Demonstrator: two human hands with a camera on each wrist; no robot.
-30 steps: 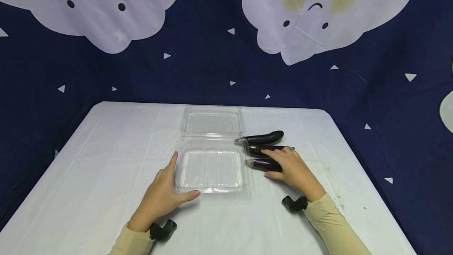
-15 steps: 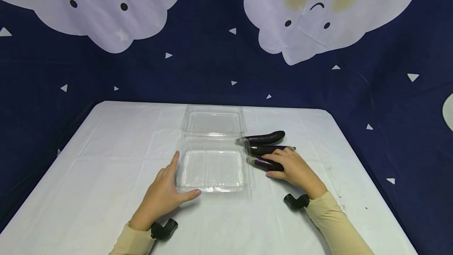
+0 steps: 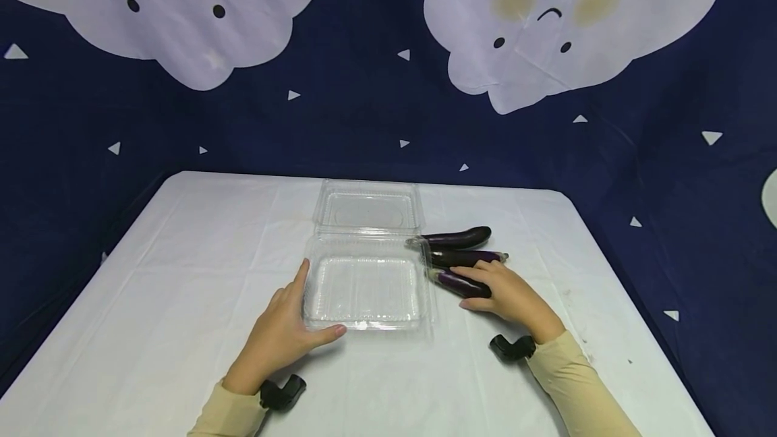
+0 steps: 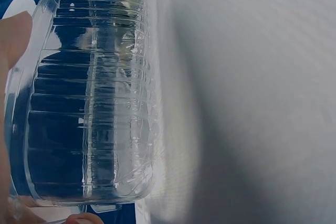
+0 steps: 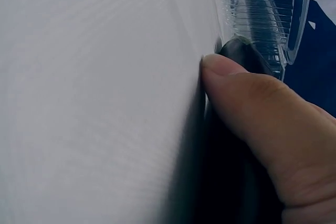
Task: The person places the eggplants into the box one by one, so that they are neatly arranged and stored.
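Observation:
A clear plastic clamshell container (image 3: 364, 324) lies open on the white tablecloth, its lid (image 3: 320, 211) folded back behind the base. My left hand (image 3: 273, 339) spreads around the base's front left corner, a straight finger along the left side and the thumb at the front edge. Close up in the left wrist view is the container's ribbed wall (image 4: 68, 108). My right hand (image 3: 512, 297) grips the nearest eggplant (image 3: 456, 282), whose stem end points toward the container. The right wrist view has the thumb (image 5: 257, 98) pressed against this dark eggplant (image 5: 244, 56).
Two more eggplants lie behind the gripped one: a middle eggplant (image 3: 458, 258) and a curved back eggplant (image 3: 458, 239). Their left ends are at the container's right side. A dark blue curtain with cloud prints (image 3: 570, 25) hangs behind the table.
The nearest eggplant has shifted slightly right, its stem end turning away from me. My right hand has moved a little right with it. The left hand and container stay put.

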